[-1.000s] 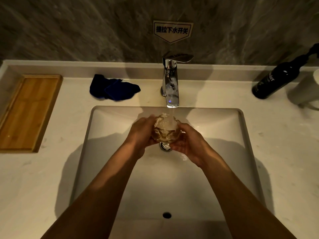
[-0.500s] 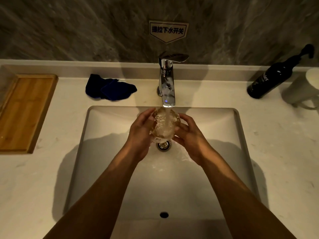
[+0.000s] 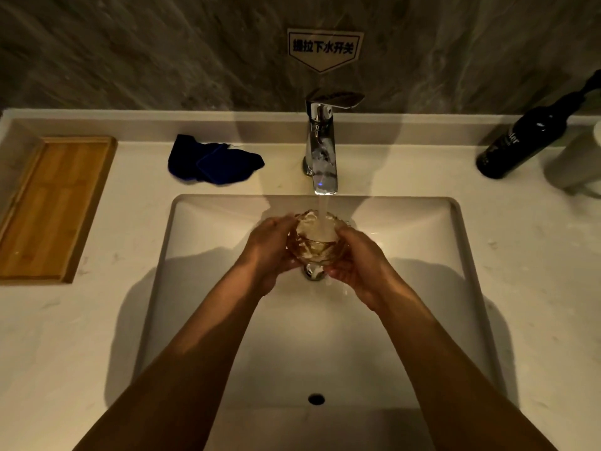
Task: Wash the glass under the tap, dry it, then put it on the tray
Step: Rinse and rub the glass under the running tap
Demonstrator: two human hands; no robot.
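A clear amber-tinted glass [image 3: 314, 239] is held over the white sink [image 3: 422, 229], mouth up, right under the chrome tap [image 3: 322, 148]. Water runs from the spout into the glass. My left hand [image 3: 268, 247] wraps its left side and my right hand [image 3: 356, 260] cups its right side. A dark blue cloth [image 3: 213, 162] lies crumpled on the counter left of the tap. The wooden tray [image 3: 52, 206] sits at the far left of the counter, with nothing on it.
A dark pump bottle [image 3: 527, 138] leans at the back right, beside a pale cup [image 3: 579, 161] at the frame's edge. The drain [image 3: 313, 272] shows below the glass. A sign [image 3: 323, 48] hangs on the stone wall.
Both hands keep the glass under the stream and have turned it slightly, with the fingers shifting around it. The view has tilted a little.
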